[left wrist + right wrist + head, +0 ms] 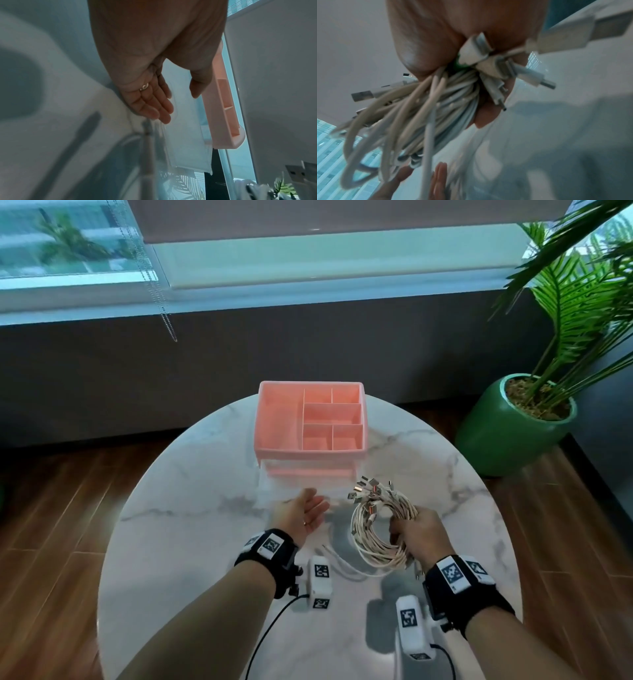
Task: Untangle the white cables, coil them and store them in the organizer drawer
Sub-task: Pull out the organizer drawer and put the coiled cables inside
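Currently: right hand (419,534) grips coiled bundle of white USB cables (378,527).
Left hand (303,517) spread, palm up, touching clear pulled-out drawer (187,135) of pink plastic organizer (310,422).

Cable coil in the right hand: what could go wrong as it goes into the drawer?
1. The right hand grips the cable coil on one side only, so the free loops could spring open or sag out of the grip.
2. The USB plugs stick out of the coil towards the clear drawer and may catch on its wall.
3. One loose cable lies on the table beneath the coil and could be left behind.
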